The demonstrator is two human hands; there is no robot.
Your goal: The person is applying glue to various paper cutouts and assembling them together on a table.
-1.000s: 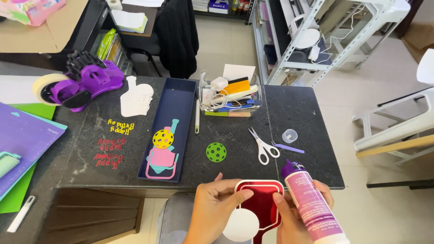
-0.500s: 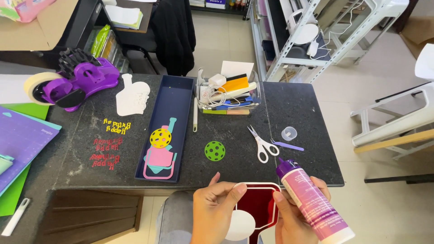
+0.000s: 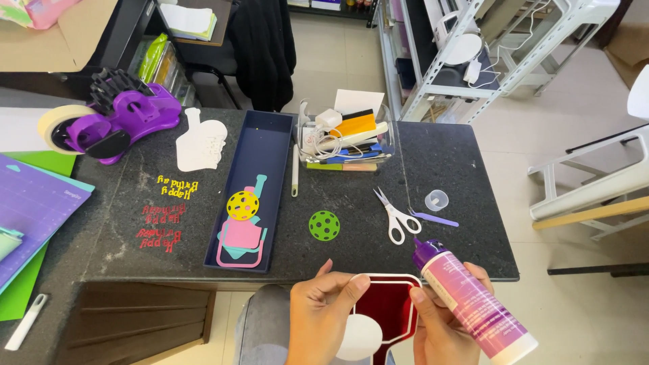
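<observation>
My left hand (image 3: 323, 316) pinches the upper left edge of a red paddle-shaped paper cutout (image 3: 389, 311) with a white outline and a white oval piece (image 3: 360, 338) on it. My right hand (image 3: 439, 324) grips a purple glue bottle (image 3: 470, 302) with its purple nozzle pointing up toward the table, and its fingers also touch the cutout's right edge. Both hands are below the dark table's near edge (image 3: 378, 274), above my lap.
On the table lie white-handled scissors (image 3: 395, 215), a green holed disc (image 3: 324, 226), a small clear cap (image 3: 437, 200), a navy tray (image 3: 251, 192) with paper cutouts, a clear tool box (image 3: 345, 138), a purple tape dispenser (image 3: 115, 122) and paper letters (image 3: 162, 216). A purple cutting mat (image 3: 27, 216) sits left.
The view shifted slightly. The glue bottle has tilted and dropped a little lower right, and my left hand's fingers have slid along the cutout's top edge.
</observation>
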